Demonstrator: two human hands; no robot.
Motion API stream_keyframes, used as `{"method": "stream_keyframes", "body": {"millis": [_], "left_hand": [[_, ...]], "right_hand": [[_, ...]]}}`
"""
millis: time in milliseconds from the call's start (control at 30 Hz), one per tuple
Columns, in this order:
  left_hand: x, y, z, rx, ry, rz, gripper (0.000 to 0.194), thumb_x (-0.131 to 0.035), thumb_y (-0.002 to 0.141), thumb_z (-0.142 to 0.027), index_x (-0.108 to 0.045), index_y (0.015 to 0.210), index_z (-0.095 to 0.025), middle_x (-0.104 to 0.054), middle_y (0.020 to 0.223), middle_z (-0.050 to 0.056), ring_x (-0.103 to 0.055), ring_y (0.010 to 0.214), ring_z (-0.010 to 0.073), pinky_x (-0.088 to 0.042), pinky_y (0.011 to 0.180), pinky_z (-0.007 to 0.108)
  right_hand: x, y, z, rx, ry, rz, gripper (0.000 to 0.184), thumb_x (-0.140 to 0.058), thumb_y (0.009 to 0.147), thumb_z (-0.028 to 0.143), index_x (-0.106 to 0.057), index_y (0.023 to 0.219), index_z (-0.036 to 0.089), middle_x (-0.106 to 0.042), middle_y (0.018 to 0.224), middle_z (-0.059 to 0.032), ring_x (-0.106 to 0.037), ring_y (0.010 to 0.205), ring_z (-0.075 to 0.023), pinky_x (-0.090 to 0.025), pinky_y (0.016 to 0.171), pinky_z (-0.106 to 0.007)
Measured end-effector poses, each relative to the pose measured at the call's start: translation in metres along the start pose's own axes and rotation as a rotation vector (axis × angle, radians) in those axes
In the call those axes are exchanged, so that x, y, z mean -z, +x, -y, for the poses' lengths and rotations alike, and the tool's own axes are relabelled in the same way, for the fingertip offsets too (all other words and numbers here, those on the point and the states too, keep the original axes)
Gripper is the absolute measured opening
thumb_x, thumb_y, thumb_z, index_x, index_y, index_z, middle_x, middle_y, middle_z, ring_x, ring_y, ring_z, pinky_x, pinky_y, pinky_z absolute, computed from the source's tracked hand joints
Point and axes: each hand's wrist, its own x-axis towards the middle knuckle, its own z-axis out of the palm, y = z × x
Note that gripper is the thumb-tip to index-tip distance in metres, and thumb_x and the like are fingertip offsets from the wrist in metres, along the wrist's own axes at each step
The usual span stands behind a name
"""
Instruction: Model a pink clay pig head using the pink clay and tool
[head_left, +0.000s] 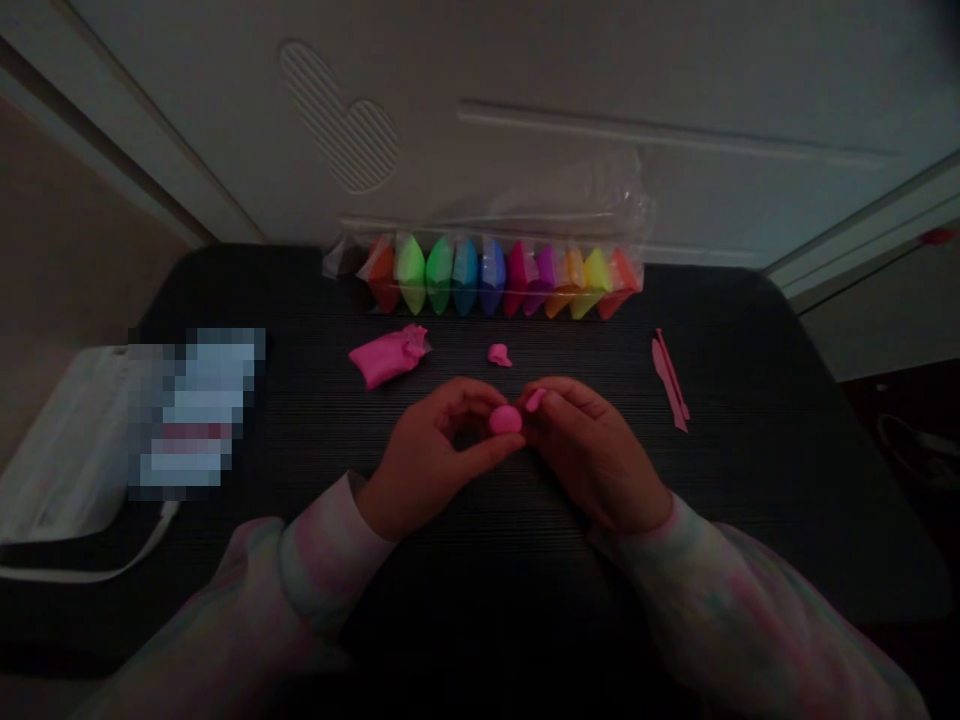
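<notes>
Pink ball (505, 420) lies in left grip (424, 455), between thumb and fingers.

My right hand (600, 455) has free desk (750, 450) rightward up to the pink tools (666, 372). Ahead, a pink scrap (498, 354), then the coloured packets (492, 280), block my reach.

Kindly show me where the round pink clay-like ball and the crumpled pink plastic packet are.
Round pink clay-like ball (505, 420): head view, middle of its visible surface.
Crumpled pink plastic packet (384, 359): head view, middle of its body.
</notes>
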Motion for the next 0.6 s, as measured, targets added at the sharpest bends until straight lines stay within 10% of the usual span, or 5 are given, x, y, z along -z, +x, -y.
{"method": "stream_keyframes", "body": {"millis": [600], "left_hand": [[-0.0014,-0.0031,0.0032,-0.091,0.067,0.008,0.024,-0.067,0.062,-0.02,-0.053,0.082,-0.017,-0.061,0.08,-0.001,-0.059,0.074,0.0105,-0.05,0.069,0.023]], "right_hand": [[0.0045,-0.0027,-0.002,0.084,-0.207,-0.052,0.01,-0.066,0.066,0.029,-0.066,0.076,0.029,-0.065,0.072,0.0042,-0.058,0.068,-0.0115,-0.045,0.066,-0.027]]}}
